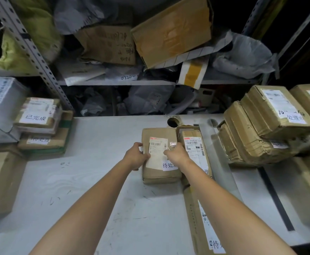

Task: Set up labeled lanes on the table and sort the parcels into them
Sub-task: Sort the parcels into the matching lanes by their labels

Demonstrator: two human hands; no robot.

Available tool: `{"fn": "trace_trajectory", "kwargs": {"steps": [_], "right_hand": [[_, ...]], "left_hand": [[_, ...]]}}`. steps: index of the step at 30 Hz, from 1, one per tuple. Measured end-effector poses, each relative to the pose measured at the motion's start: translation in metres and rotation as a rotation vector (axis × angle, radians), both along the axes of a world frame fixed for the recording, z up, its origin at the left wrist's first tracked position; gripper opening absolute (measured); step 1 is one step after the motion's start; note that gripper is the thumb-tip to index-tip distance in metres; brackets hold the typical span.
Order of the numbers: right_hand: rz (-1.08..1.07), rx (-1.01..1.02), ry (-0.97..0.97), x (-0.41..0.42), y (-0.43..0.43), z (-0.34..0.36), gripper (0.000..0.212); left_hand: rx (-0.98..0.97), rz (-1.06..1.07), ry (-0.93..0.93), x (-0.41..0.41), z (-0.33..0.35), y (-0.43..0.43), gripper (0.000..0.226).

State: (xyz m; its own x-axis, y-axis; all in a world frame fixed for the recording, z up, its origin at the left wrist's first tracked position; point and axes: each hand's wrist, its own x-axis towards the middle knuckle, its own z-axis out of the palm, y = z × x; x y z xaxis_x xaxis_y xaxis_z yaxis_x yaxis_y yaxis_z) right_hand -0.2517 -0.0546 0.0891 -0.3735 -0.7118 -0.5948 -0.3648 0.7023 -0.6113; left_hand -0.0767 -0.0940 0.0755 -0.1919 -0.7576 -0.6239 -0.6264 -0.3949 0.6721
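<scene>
Left hand [135, 156]: curled round the left edge of the brown parcel [158, 134], thumb on top beside the shipping label [158, 144].
Right hand [176, 153]: curled over the same parcel's right edge, fingers bent down at the gap to the next box, wrist across the top.
Brown parcel: flat on the table [76, 181], centre of the frame, directly between and under both hands.
Handwritten slip [169, 165]: white, on the parcel's near top, partly hidden under the right wrist, only the characters 待处 readable.
Neighbouring parcel [193, 144]: just right of the gripped one, printed label facing up; touching or not, cannot tell.
Long carton [194, 214]: lower right of centre, reaching the bottom edge, under the right forearm.
Left stack [40, 126]: middle left, slip reading 已完成 on top, well apart from the hands.
Right stack [261, 129]: middle right, tilted brown parcels with white labels.
Shelf [113, 82]: upper frame, packed with cartons and grey bags.
</scene>
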Motion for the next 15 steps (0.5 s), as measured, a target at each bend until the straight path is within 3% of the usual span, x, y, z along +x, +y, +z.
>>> {"fn": "trace_trajectory", "kwargs": {"steps": [4, 9, 15], "right_hand": [[0.208, 0.056, 0.185, 0.001, 0.004, 0.028, 0.048], [0.625, 0.163, 0.383, -0.001, 0.008, 0.068, 0.055], [0.79, 0.133, 0.483, 0.007, 0.004, 0.103, 0.053]], "left_hand": [[-0.054, -0.16, -0.158, 0.007, 0.02, -0.005, 0.058], [-0.153, -0.391, -0.402, 0.033, 0.055, -0.007, 0.058], [-0.171, -0.348, -0.573, 0.094, 0.11, 0.013, 0.057]]}}
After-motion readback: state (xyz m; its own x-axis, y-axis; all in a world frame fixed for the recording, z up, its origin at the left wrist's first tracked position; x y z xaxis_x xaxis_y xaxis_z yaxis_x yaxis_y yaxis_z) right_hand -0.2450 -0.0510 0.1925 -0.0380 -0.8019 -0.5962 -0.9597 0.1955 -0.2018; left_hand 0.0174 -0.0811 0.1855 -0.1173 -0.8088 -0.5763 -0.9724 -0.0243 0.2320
